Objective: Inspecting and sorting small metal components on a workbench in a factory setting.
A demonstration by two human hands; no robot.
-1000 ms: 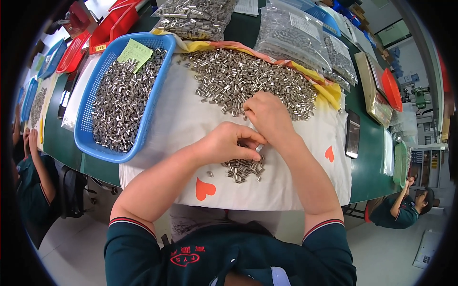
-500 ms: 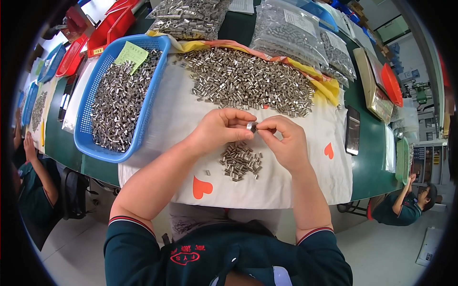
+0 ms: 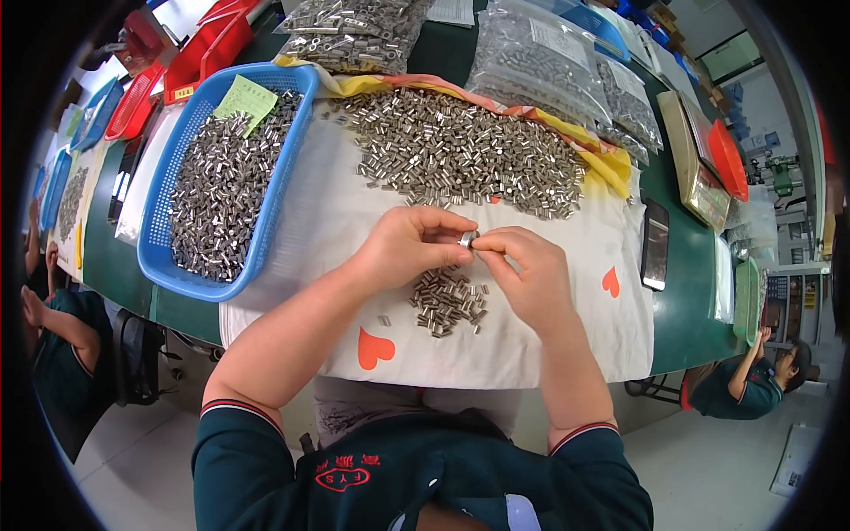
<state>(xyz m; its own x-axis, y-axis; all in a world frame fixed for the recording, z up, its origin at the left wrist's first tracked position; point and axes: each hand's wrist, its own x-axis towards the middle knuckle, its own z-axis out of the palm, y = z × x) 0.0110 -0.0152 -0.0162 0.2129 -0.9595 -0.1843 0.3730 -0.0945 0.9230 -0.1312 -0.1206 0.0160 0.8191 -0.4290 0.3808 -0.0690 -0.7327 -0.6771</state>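
Note:
Between thumb and fingers, my left hand (image 3: 413, 241) pinches a small shiny metal ring (image 3: 467, 239). The fingertips of my right hand (image 3: 531, 273) are pinched together against the ring's right side; anything smaller between them is hidden. Just below the hands lies a small heap of short metal cylinders (image 3: 448, 305) on a white cloth (image 3: 301, 341), with a couple of loose cylinders (image 3: 383, 320) to its left. Beyond the hands a large pile of similar metal cylinders (image 3: 460, 146) spreads over the cloth.
A blue plastic basket (image 3: 152, 234) full of metal pieces and a green paper slip stands at the left. Clear bags of metal parts (image 3: 531, 66) sit at the back. A phone (image 3: 654, 243) lies at the right on the green table. Co-workers (image 3: 753, 380) sit on both sides.
Both hands have shifted slightly, and the ring has turned a little, showing a brighter side. At the far left, a co-worker's hands have moved lower.

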